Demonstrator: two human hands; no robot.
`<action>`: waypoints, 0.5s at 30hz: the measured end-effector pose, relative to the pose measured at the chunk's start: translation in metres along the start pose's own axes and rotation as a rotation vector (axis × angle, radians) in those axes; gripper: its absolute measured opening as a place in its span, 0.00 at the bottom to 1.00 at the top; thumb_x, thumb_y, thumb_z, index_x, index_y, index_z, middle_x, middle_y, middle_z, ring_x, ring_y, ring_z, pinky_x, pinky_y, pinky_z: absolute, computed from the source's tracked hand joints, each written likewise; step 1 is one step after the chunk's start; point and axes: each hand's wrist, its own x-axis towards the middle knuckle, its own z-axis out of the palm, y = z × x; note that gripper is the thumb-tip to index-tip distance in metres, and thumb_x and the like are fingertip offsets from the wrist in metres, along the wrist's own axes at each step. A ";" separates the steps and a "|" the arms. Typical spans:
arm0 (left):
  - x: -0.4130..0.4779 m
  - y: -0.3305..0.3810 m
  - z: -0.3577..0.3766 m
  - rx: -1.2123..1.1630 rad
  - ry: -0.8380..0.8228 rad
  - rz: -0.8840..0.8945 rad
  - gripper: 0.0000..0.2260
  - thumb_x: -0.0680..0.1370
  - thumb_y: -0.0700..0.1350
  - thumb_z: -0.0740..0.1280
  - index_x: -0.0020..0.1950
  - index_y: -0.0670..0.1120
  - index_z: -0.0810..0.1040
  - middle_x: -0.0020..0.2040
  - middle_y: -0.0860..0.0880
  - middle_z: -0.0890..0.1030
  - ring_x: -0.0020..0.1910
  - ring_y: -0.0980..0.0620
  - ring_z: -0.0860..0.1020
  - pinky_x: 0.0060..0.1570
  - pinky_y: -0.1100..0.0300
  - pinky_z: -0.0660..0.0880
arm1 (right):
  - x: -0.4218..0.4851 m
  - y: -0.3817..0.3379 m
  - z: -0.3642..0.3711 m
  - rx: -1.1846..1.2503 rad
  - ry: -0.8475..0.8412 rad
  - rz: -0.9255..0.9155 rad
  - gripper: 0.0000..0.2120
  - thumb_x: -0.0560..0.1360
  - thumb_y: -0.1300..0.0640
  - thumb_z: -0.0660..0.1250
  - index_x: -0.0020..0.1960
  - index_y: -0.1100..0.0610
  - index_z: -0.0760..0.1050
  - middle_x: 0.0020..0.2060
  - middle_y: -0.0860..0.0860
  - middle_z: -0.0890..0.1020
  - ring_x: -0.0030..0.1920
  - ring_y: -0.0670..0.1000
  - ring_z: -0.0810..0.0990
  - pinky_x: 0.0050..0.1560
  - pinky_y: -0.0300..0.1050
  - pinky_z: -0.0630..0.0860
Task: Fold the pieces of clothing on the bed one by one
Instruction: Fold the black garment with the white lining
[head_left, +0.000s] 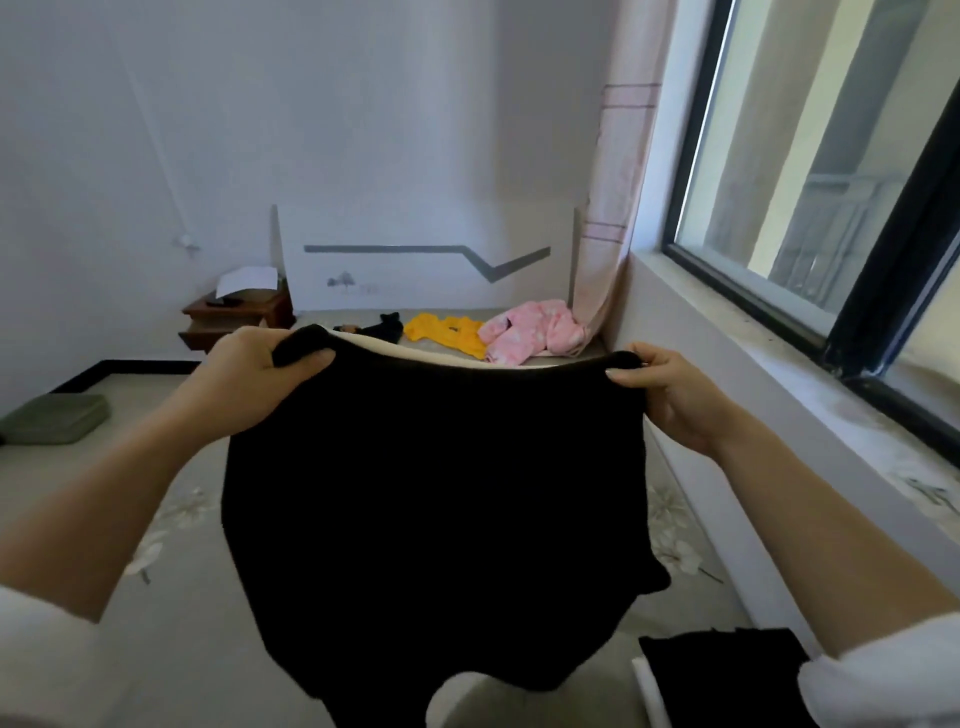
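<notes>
- The left hand (254, 374) grasps the top left corner of a black garment (436, 519). Its fingers are curled over the edge and bunch the cloth.
- The right hand (670, 395) pinches the top right corner of the same garment between thumb and fingers.
- The black garment hangs spread between both hands, lifted above the near part of the bed (182, 571). Its top edge is pulled fairly straight, with a cream strip showing just behind that edge. The lower part drops out of view at the near edge.
- Both forearms are bare, with white sleeves (36, 649) pushed up near the elbows.
- At the far end of the bed, by the headboard (415, 260), three pieces lie in a row: a small black piece (384, 328) on the left, a yellow garment (447, 335) in the middle and a pink fluffy garment (530, 330) on the right, beside the curtain (618, 208).
- A flat dark folded piece (722, 670) lies on the near right of the bed, under the right forearm.
- A wooden nightstand (236, 314) stands at the far left with white paper (247, 280) on top.
- A green cushion (52, 418) lies on the left, beyond the bed's edge.
- A dark-framed window (831, 182) fills the right wall.
</notes>
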 end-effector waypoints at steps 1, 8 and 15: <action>0.000 0.002 -0.007 -0.016 0.003 0.019 0.17 0.68 0.64 0.66 0.41 0.51 0.82 0.31 0.45 0.80 0.26 0.54 0.75 0.27 0.62 0.68 | 0.003 -0.008 0.002 0.035 -0.011 -0.022 0.11 0.70 0.65 0.66 0.37 0.52 0.82 0.32 0.46 0.81 0.34 0.43 0.81 0.36 0.34 0.76; 0.015 0.011 -0.047 -0.417 -0.074 -0.040 0.21 0.57 0.58 0.79 0.47 0.53 0.85 0.42 0.48 0.86 0.37 0.54 0.83 0.33 0.67 0.77 | 0.026 -0.049 0.002 0.211 -0.055 -0.121 0.04 0.73 0.58 0.66 0.47 0.55 0.77 0.39 0.50 0.82 0.41 0.48 0.83 0.39 0.39 0.80; 0.056 -0.021 -0.061 -0.293 -0.681 -0.207 0.35 0.61 0.48 0.82 0.66 0.59 0.74 0.60 0.53 0.80 0.56 0.47 0.81 0.53 0.51 0.79 | 0.056 -0.034 -0.008 -0.126 0.013 -0.018 0.04 0.73 0.57 0.69 0.46 0.56 0.77 0.36 0.49 0.83 0.36 0.46 0.82 0.35 0.35 0.77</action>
